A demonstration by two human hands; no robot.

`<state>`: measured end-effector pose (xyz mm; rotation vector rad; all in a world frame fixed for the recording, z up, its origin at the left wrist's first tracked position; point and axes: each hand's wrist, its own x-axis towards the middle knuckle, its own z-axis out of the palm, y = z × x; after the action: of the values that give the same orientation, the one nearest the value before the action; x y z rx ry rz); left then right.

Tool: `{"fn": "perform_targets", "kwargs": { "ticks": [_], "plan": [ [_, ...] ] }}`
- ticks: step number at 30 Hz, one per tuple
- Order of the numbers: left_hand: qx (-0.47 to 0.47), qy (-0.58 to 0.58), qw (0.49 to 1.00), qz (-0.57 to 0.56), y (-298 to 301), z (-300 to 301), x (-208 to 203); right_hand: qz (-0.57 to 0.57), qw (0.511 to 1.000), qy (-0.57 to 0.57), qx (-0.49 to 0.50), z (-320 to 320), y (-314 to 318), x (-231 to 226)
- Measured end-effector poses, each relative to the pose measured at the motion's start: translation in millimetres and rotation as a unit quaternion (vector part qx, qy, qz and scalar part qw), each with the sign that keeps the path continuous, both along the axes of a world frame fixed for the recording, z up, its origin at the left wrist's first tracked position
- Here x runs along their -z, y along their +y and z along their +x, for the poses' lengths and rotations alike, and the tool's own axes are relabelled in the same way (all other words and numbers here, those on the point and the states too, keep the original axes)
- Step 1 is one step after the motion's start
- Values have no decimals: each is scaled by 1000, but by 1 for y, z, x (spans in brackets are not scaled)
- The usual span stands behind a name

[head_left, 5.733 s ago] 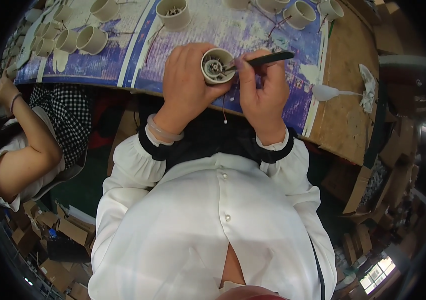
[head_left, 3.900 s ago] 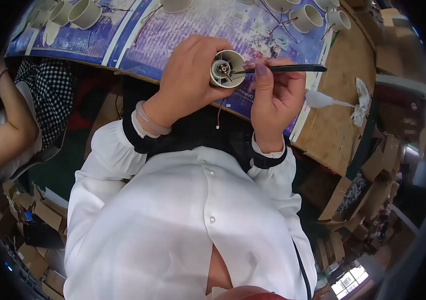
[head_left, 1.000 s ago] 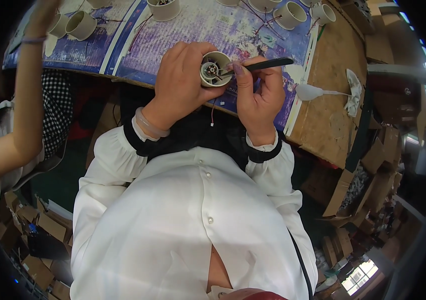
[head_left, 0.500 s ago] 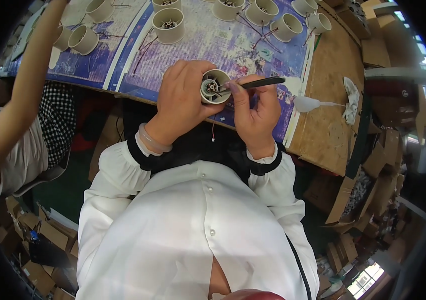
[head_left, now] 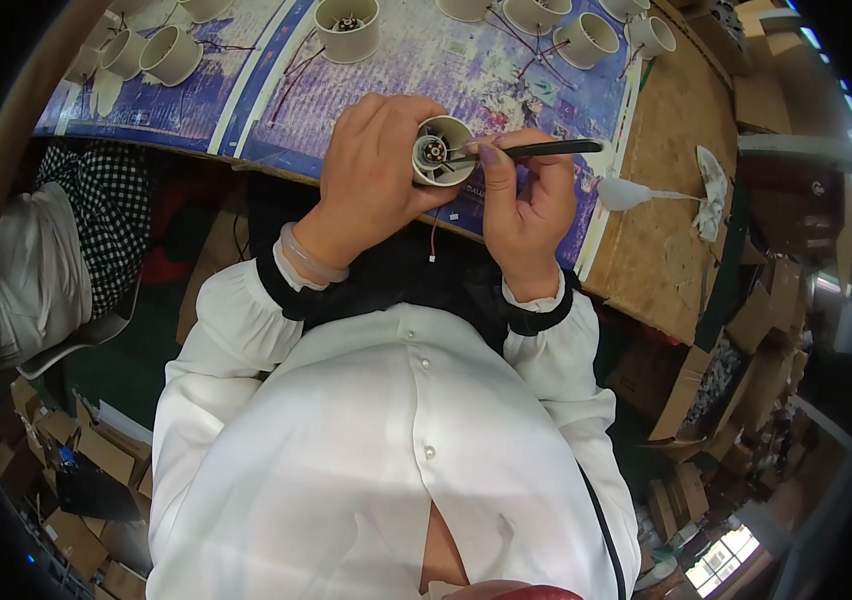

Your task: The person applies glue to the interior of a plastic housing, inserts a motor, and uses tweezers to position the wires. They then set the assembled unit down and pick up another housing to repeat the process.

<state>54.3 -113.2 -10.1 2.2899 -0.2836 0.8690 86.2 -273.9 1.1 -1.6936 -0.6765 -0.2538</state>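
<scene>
My left hand (head_left: 374, 170) is wrapped round a cream-coloured cup-shaped housing (head_left: 456, 131), tilted so its open end faces me. Inside sits a small round motor part (head_left: 433, 151) with dark and copper-coloured pieces. A thin wire with a white plug (head_left: 433, 258) hangs below the housing. Between the thumb and fingers of my right hand (head_left: 528, 195) are black-handled tweezers (head_left: 554, 148). Their tip reaches into the housing beside the motor part; whether it touches anything there I cannot tell.
Several similar housings (head_left: 346, 45) with trailing wires stand along the far side of the blue-purple covered table (head_left: 286, 140). At right lie a white pear-shaped bottle (head_left: 622, 193) and a crumpled white cloth (head_left: 711, 195). A co-worker's arm (head_left: 21, 130) is at left. Cardboard boxes (head_left: 691, 395) surround the table.
The housing and both hands appear slightly higher and further right. The tweezers lie flatter, with their tip still in the housing. The co-worker's arm has shifted left.
</scene>
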Motion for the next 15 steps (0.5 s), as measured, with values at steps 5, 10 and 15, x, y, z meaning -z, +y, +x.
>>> {"fn": "perform_targets", "kwargs": {
  "ticks": [5,10,15],
  "plan": [
    [2,-2,1000,-2,1,-1,0,-6,1000,-13,-2,1,0,0],
    [0,0,1000,-4,0,0,0,-44,998,-34,0,1,0,-4],
    [-3,10,1000,17,3,-2,-1,-125,990,-59,26,-1,-2,-15]
  ]
}}
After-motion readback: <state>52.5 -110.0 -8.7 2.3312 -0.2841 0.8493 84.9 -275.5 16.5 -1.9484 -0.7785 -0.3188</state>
